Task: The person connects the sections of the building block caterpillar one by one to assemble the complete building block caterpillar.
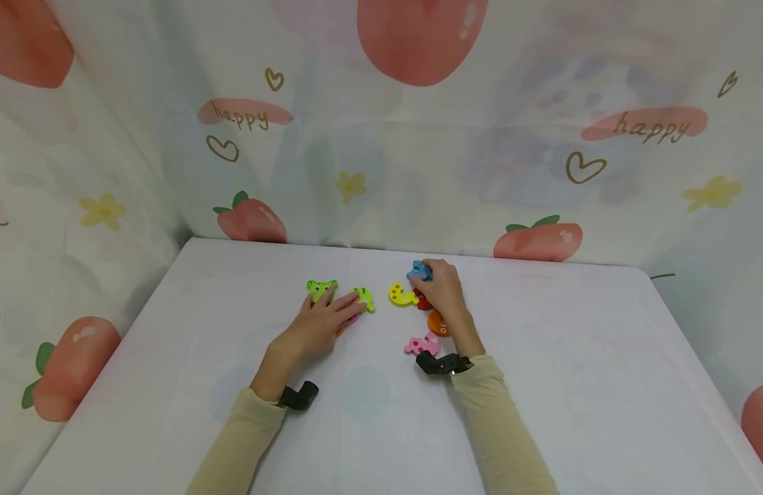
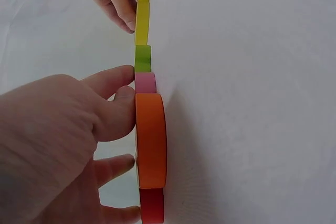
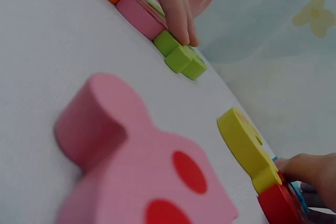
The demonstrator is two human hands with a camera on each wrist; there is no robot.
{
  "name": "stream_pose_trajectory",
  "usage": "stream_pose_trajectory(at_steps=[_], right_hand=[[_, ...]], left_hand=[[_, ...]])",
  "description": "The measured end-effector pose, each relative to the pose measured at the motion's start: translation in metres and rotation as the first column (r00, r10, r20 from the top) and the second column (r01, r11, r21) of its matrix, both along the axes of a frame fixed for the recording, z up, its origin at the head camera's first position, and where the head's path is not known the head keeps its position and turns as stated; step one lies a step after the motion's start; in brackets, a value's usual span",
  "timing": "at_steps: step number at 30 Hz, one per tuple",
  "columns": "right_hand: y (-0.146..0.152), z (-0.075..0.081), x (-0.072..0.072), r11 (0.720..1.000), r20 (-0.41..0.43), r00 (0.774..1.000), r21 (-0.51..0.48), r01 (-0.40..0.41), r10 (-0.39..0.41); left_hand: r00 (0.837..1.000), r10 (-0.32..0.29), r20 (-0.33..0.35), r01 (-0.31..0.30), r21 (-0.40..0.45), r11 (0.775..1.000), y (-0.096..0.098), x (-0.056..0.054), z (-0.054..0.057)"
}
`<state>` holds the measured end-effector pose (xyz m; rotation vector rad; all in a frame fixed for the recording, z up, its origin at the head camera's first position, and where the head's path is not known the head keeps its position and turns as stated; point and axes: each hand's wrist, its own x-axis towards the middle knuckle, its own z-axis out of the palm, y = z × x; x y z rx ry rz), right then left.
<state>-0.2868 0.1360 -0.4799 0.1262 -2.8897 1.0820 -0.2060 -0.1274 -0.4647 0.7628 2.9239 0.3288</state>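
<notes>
Spread fingers of my left hand (image 1: 316, 326) rest on a group of small painted animal-shaped blocks. Around that hand show a green block with eyes (image 1: 322, 287), a green striped block (image 1: 366, 299), an orange block (image 2: 151, 140), a pink block (image 2: 145, 82) and part of a red block (image 2: 152, 205). My right hand (image 1: 446, 292) pinches a blue block (image 1: 418, 271) at the far side of the second group. Below its thumb lies a red block (image 1: 423, 300), partly hidden, touching a yellow spotted block (image 1: 401, 295). How the blue block meets the red one is hidden.
Under my right wrist are an orange block (image 1: 437, 323) and a pink block with red spots (image 1: 425, 344). The white table (image 1: 573, 357) reaches back to a patterned cloth (image 1: 381, 151). A gap separates the two groups.
</notes>
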Motion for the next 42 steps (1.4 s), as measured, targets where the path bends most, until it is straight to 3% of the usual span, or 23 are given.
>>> stream_pose_trajectory(at_steps=[5, 11, 15, 20, 24, 27, 36, 42], right_hand=[[0.000, -0.003, 0.001, 1.000, 0.008, 1.000, -0.018, 0.017, -0.017], [-0.004, -0.002, -0.001, 0.986, -0.112, 0.992, -0.159, 0.045, -0.064], [-0.008, 0.009, 0.003, 0.980, -0.152, 0.988, -0.200, -0.013, -0.018], [-0.013, 0.025, 0.022, 0.978, -0.127, 0.981, -0.131, -0.162, 0.145], [-0.019, 0.031, 0.043, 0.961, -0.096, 0.957, -0.015, -0.275, 0.272], [-0.028, 0.035, 0.057, 0.947, -0.072, 0.944, 0.053, -0.318, 0.321], [-0.053, 0.023, 0.071, 0.943, -0.024, 0.956, 0.172, -0.283, 0.291], [-0.061, 0.017, 0.073, 0.955, -0.019, 0.971, 0.185, -0.232, 0.240]], left_hand=[[1.000, 0.008, 0.030, -0.008, -0.007, 1.000, 0.001, 0.001, 0.000], [0.998, 0.020, 0.064, -0.020, 0.000, 1.000, 0.001, -0.001, 0.002], [0.999, 0.018, 0.051, -0.017, -0.016, 1.000, 0.002, -0.003, 0.003], [1.000, 0.011, 0.024, -0.010, -0.033, 0.999, 0.003, -0.004, 0.002], [1.000, 0.008, -0.001, -0.008, -0.038, 0.999, 0.003, -0.004, 0.002], [1.000, 0.005, -0.007, -0.005, -0.036, 0.999, 0.003, -0.004, 0.002], [1.000, 0.003, 0.000, -0.003, -0.013, 1.000, 0.000, -0.003, -0.001], [1.000, 0.009, 0.016, -0.009, -0.023, 1.000, -0.002, -0.003, -0.002]])
